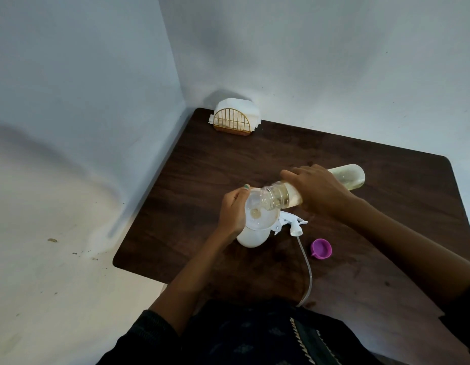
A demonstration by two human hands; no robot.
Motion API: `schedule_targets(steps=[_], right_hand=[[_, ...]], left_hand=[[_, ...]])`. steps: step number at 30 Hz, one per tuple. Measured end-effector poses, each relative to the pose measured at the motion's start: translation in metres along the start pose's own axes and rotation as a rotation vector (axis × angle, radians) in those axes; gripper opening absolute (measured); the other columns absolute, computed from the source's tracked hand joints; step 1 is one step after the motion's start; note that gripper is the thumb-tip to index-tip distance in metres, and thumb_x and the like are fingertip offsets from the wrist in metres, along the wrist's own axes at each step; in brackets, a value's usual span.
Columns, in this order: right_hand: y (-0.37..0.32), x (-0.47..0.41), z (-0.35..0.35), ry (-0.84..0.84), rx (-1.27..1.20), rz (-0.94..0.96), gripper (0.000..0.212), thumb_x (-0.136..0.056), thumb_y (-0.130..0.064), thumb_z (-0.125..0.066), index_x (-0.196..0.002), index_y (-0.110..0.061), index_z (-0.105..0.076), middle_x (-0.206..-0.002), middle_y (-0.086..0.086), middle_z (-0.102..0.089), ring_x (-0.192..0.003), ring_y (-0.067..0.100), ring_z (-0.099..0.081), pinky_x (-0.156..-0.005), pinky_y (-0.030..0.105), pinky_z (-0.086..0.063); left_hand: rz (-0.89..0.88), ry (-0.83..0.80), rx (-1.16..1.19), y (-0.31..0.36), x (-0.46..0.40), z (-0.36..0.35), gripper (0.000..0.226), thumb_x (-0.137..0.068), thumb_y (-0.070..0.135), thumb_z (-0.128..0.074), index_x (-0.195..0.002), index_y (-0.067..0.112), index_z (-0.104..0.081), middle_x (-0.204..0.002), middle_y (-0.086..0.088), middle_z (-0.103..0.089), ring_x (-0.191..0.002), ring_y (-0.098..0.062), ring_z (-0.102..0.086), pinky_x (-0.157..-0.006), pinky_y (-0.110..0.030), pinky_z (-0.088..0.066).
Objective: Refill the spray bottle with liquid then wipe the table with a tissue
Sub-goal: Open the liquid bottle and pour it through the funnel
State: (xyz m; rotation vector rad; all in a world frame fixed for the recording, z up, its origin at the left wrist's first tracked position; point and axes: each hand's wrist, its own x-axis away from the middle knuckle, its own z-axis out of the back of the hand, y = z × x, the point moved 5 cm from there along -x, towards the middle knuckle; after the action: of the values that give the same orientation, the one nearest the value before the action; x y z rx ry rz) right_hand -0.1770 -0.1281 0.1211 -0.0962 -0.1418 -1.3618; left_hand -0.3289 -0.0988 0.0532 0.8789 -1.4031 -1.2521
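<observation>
Left hand [232, 209]: fingers curled round the rim of the clear funnel [260, 214], thumb up top, holding it steady. The funnel sits in the mouth of the white spray bottle [251, 238], which stands upright on the dark wood table [360, 259]; only the bottle's rounded lower body shows under the funnel.

Right hand [316, 188]: fingers wrapped over the middle of the clear refill bottle [344, 177], gripping it. That bottle is tipped nearly flat, open neck over the funnel bowl, base pointing away from the spray bottle. Yellowish liquid inside, a small pool visible at the funnel's throat. Pour step looks underway, fill level in the spray bottle cannot be seen.

Just beside the spray bottle, on the refill-bottle side, lies the white trigger head [291, 225] with its dip tube [306, 270] trailing toward the person. Purple cap [321, 248] lies a bit beyond the trigger head, open side up. Tissue holder [231, 121] with white tissues stands well apart from the spray bottle, at the far table corner by the wall.

Risks, judged:
- Tilt too steep, funnel floods over the rim, liquid on table.
- Spray bottle is opaque, so overfill is easy to miss.
- Only 1 hand steadies funnel and bottle; a nudge from the refill neck could tip both.
- Forearm near the dip tube could drag the trigger head off the edge.
</observation>
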Motion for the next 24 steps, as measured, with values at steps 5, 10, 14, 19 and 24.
schedule_targets(steps=[5, 10, 14, 19, 24], right_hand=[[0.0003, -0.0014, -0.0017, 0.009, -0.008, 0.002, 0.049, -0.075, -0.025, -0.069, -0.118, -0.018, -0.046, -0.110, 0.004, -0.062, -0.102, 0.023, -0.058, -0.086, 0.035, -0.039], [0.0014, -0.0020, -0.0032, 0.009, -0.005, 0.003, 0.051, -0.076, -0.027, -0.070, -0.120, -0.019, -0.046, -0.111, 0.003, -0.061, -0.103, 0.022, -0.058, -0.087, 0.035, -0.039], [0.0014, -0.0029, -0.0041, 0.013, -0.006, 0.003, 0.050, -0.076, -0.029, -0.071, -0.119, -0.020, -0.046, -0.110, 0.002, -0.062, -0.102, 0.021, -0.058, -0.088, 0.035, -0.040], [0.0006, -0.0017, -0.0029, 0.008, -0.014, 0.001, 0.050, -0.075, -0.027, -0.071, -0.119, -0.019, -0.047, -0.111, 0.003, -0.062, -0.102, 0.022, -0.058, -0.089, 0.036, -0.040], [-0.0001, -0.0007, -0.0012, 0.000, -0.004, 0.004, 0.049, -0.076, -0.025, -0.069, -0.118, -0.019, -0.046, -0.110, 0.003, -0.061, -0.102, 0.023, -0.058, -0.087, 0.036, -0.039]], left_hand=[[0.005, -0.003, -0.004, -0.0010, -0.0001, -0.0009, 0.026, -0.099, 0.018, -0.041, -0.089, 0.009, -0.064, -0.078, 0.005, -0.060, -0.074, -0.002, -0.055, -0.059, 0.001, -0.039], [0.019, 0.002, -0.001, 0.0001, 0.0009, -0.0008, 0.025, -0.099, 0.017, -0.042, -0.089, 0.011, -0.064, -0.076, 0.009, -0.059, -0.072, -0.001, -0.055, -0.059, 0.001, -0.039], [0.026, 0.001, -0.007, -0.0017, 0.0001, -0.0004, 0.025, -0.099, 0.018, -0.042, -0.090, 0.011, -0.065, -0.078, 0.009, -0.061, -0.075, -0.001, -0.056, -0.059, 0.002, -0.039], [0.024, -0.008, -0.005, -0.0036, -0.0009, -0.0006, 0.026, -0.099, 0.019, -0.042, -0.088, 0.012, -0.064, -0.077, 0.006, -0.061, -0.075, -0.004, -0.056, -0.059, -0.001, -0.041], [0.030, -0.006, -0.026, -0.0036, -0.0010, -0.0002, 0.030, -0.099, 0.019, -0.042, -0.076, 0.017, -0.062, -0.072, 0.003, -0.058, -0.070, -0.005, -0.053, -0.056, -0.002, -0.039]])
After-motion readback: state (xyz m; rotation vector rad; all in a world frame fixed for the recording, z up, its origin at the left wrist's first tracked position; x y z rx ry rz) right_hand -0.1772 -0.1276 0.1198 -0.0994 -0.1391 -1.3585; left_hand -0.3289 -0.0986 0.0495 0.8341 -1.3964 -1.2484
